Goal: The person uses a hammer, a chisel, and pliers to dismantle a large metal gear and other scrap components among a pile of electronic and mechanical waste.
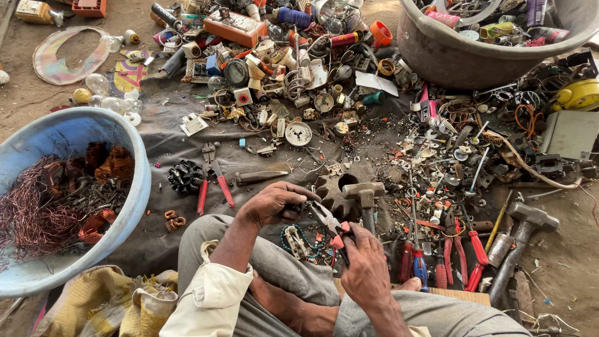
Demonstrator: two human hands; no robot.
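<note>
Layout: basin [134,187] of wire at left; tub [449,62] of scrap at far right; hammer [364,196] beside the gear [331,187], just beyond the pliers [331,224]; screwdrivers [413,261] lie right of them.

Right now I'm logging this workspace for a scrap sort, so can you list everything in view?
blue tub: one, light blue, far left, holding copper wire and rusty scrap
grey basin: one, grey, top right, filled with mixed parts
hammers: two, dark metal, one just ahead of the hands, one at right
red-handled pliers: one, centre-left on the dark cloth
gear: one, rusty, beside the near hammer
screwdrivers: several, red and blue handles, lower right
glass bulbs: several, clear, upper left
loose scrap: countless, mixed colours, across the cloth
pliers in hand: one, red grips, centre
left hand: holds a small dark part
right hand: grips the pliers
</note>
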